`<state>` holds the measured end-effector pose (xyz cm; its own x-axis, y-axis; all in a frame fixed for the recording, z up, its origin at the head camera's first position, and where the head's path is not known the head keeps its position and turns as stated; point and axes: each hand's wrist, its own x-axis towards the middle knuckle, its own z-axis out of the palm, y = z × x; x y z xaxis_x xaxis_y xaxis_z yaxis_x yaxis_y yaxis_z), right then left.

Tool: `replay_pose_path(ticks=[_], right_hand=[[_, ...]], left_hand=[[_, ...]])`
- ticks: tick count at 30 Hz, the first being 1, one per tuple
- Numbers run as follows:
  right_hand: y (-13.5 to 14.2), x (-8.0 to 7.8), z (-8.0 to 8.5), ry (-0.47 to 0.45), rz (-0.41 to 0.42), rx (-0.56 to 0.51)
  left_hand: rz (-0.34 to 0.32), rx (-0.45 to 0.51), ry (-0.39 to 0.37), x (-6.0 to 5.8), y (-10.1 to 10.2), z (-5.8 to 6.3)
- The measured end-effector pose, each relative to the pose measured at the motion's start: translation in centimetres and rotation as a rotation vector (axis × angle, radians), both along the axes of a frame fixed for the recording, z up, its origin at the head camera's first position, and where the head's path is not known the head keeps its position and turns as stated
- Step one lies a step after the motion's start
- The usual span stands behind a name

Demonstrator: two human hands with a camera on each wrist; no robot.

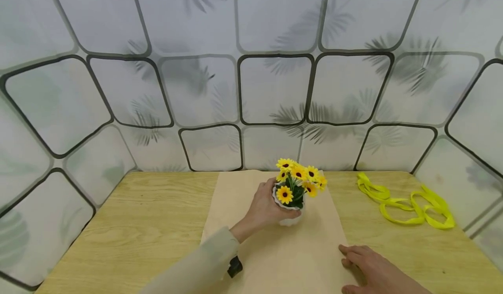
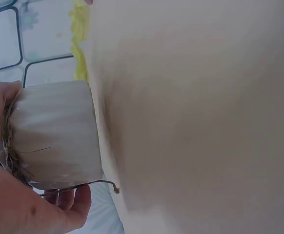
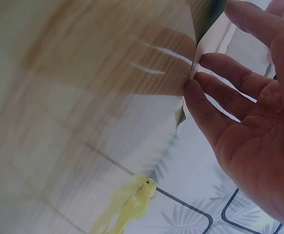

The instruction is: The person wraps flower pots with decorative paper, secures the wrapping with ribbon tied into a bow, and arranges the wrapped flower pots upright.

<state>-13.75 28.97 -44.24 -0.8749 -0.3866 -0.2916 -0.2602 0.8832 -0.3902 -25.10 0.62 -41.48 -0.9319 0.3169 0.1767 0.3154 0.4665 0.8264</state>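
Observation:
My left hand (image 1: 267, 204) grips a small white pot (image 1: 290, 220) of yellow sunflowers (image 1: 298, 172) by its upper part, fingers on the far side and thumb on the near side. In the left wrist view, brown twine (image 2: 16, 163) runs round the pot near its rim, and a loose end trails off. Beneath the pot lies a sheet of light brown paper (image 1: 291, 259). At the paper's right edge is my right hand (image 1: 371, 268), its fingers loosely bent and spread. Its fingertips (image 3: 193, 87) rest along that edge in the right wrist view.
A yellow ribbon (image 1: 440, 204) lies in loose loops on the right of the wooden table (image 1: 157, 215). Behind the table hangs a patterned curtain (image 1: 275, 89). A black object (image 1: 235, 266) shows at my left wrist.

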Motion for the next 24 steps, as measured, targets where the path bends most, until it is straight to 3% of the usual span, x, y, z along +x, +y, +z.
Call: replay_pose_path(ticks=[11, 18, 21, 24], right_hand=[[0.2, 0.0, -0.2, 0.026, 0.017, 0.011], [0.1, 0.1, 0.1, 0.007, 0.004, -0.008], [-0.1, 0.1, 0.4, -0.04, -0.033, -0.043], [-0.4, 0.0, 0.8, -0.081, -0.09, -0.074]], left_hand=[[-0.007, -0.037, -0.09, -0.1, 0.0, -1.0], [-0.079, -0.075, -0.176, -0.1, -1.2, -0.7], [-0.109, -0.163, -0.198, 0.2, -2.9, -0.6], [-0.133, -0.306, -0.168, 0.6, -5.0, -0.5]])
